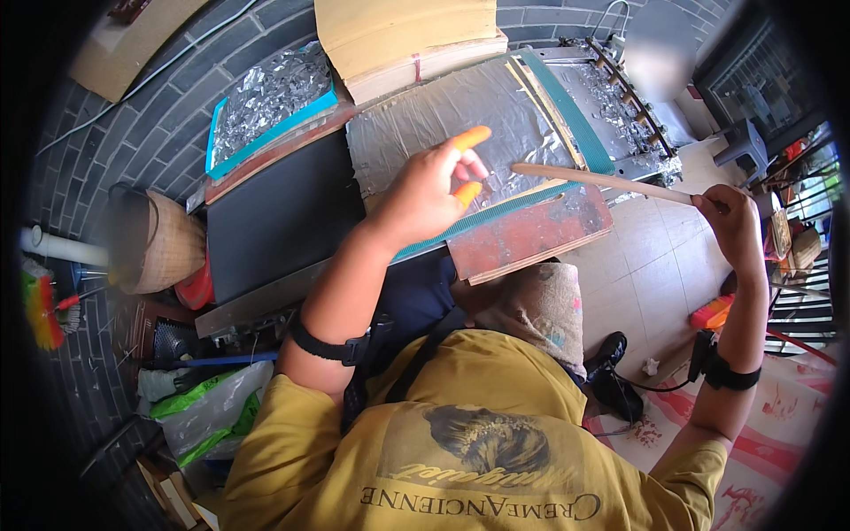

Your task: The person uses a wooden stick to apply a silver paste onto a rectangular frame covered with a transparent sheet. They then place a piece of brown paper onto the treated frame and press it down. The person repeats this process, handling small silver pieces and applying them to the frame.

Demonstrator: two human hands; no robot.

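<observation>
My left hand [435, 189], with orange finger cots on the thumb and one finger, is over a sheet of silvery foil [412, 136]. Its fingers are apart, and I see nothing between them. In my right hand [734, 219] is the end of a long, flat wooden stick [597, 178]; its rounded tip reaches over the foil's right part. Whether the tip touches the foil, I cannot tell. Under the foil are yellowish paper sheets [554, 109] on a green ribbed mat [578, 119]. A worn reddish board [524, 232] juts out below the mat, towards me.
Crumpled foil scraps fill a blue-rimmed tray [275, 135] at the back left. A thick paper stack [425, 66] stands behind the foil. Right of the mat, a metal frame [627, 109] holds more scraps. A black panel [285, 216] and a wicker basket [174, 242] are at left.
</observation>
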